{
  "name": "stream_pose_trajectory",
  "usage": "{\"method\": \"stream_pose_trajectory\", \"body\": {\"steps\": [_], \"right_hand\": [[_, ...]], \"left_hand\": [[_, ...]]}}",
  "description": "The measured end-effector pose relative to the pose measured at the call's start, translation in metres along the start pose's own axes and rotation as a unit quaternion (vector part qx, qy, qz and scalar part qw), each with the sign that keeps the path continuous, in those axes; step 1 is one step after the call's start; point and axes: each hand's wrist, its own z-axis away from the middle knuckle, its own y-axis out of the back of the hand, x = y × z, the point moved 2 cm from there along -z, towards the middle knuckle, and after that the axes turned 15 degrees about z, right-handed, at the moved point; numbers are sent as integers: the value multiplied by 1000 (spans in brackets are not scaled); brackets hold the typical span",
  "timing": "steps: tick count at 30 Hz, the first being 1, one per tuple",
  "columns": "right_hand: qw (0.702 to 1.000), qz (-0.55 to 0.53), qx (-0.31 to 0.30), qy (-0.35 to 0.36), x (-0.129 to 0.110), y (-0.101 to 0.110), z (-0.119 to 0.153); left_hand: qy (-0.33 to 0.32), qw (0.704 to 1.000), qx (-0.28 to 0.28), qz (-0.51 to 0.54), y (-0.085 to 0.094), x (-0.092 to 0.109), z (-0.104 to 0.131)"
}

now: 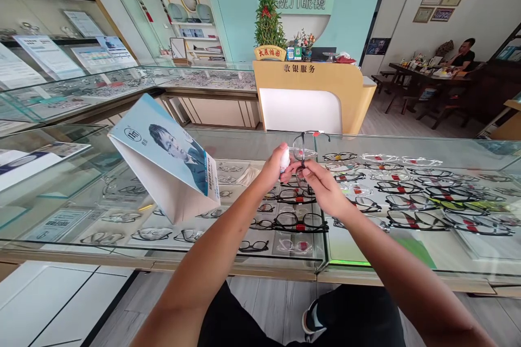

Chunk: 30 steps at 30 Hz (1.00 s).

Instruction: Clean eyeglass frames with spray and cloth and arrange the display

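Observation:
Over the glass counter, my right hand grips a pair of dark-framed eyeglasses, turned so that the lenses stand one above the other. A small red mark shows near the top of the frame. My left hand is closed around a small white object close beside the glasses; its kind is unclear. Fingers of both hands meet near the middle of the frame and partly cover the lower lens. Below and to the right, rows of eyeglasses with red tags lie on the glass.
A folded advertising stand rises on the counter at left. More frames show beneath the glass counter top. A wooden cashier desk with a plant stands beyond. At far right a person sits by a dark table.

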Motion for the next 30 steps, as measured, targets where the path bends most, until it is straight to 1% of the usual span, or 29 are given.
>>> {"method": "stream_pose_trajectory", "body": {"steps": [4, 8, 10, 13, 17, 19, 25, 30], "right_hand": [[1000, -5, -3, -9, 1, -1, 0], [1000, -18, -2, -17, -1, 0, 0], [999, -30, 6, -31, 0, 2, -1], [996, -62, 33, -60, 6, 5, -4], [986, -120, 61, -100, 17, 8, -9], [983, -130, 69, -110, 20, 9, -11], [985, -101, 77, -113, 16, 15, -11], [985, -114, 70, -111, 15, 15, -10]], "left_hand": [[15, 1000, 12, -10, 4, -3, 0], [12, 1000, 12, -14, 3, -2, 0], [6, 1000, -1, -23, 1, -1, 1], [-2, 999, -28, -45, -1, 0, 2], [-2, 994, -81, -77, -4, -2, 3], [1, 991, -101, -90, -5, -3, 4], [-5, 986, -117, -122, -6, -1, 7], [0, 979, -123, -161, -8, 4, 10]]}}
